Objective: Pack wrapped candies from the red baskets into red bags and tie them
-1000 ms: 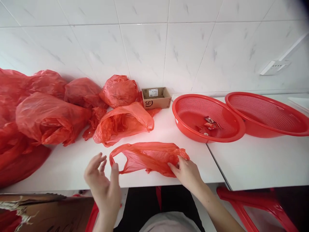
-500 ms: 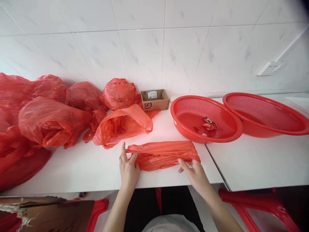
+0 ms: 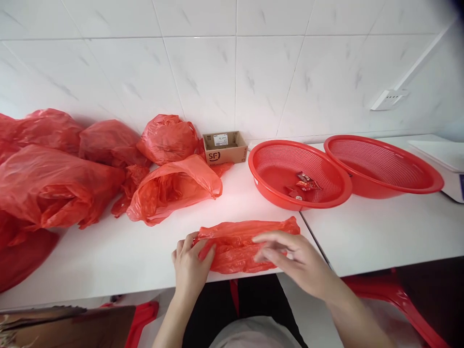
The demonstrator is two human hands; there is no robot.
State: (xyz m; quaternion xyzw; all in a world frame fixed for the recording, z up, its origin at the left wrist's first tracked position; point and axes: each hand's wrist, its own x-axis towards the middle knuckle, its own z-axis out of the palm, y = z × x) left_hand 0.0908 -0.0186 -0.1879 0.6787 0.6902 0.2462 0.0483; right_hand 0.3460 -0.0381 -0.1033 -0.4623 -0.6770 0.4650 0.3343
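A thin red plastic bag (image 3: 235, 253) lies crumpled and lengthwise along the front edge of the white table. My left hand (image 3: 191, 261) grips its left end, with the fingers bent over the plastic and the thumb along the near side. Over the bag's right half is my right hand (image 3: 295, 258), a little blurred, its fingers apart and nothing held between them. Behind the bag, a wide-mouthed red plastic bag (image 3: 174, 188) rests with its opening spread. A red basket (image 3: 302, 205) holds several small wrapped packets (image 3: 305, 183).
Several filled red bags (image 3: 54, 179) crowd the left side. A small cardboard box (image 3: 226, 153) stands against the tiled wall. Another red basket (image 3: 384, 186) and a white scale-like device (image 3: 440, 154) are at the right. Below the table are a brown carton (image 3: 94, 326) and a red stool (image 3: 402, 295).
My right hand has let go of the bag's right end and moved left and up over it. The bag has slid nearer the table edge, its near side spread wider. My left hand's fingers have curled in.
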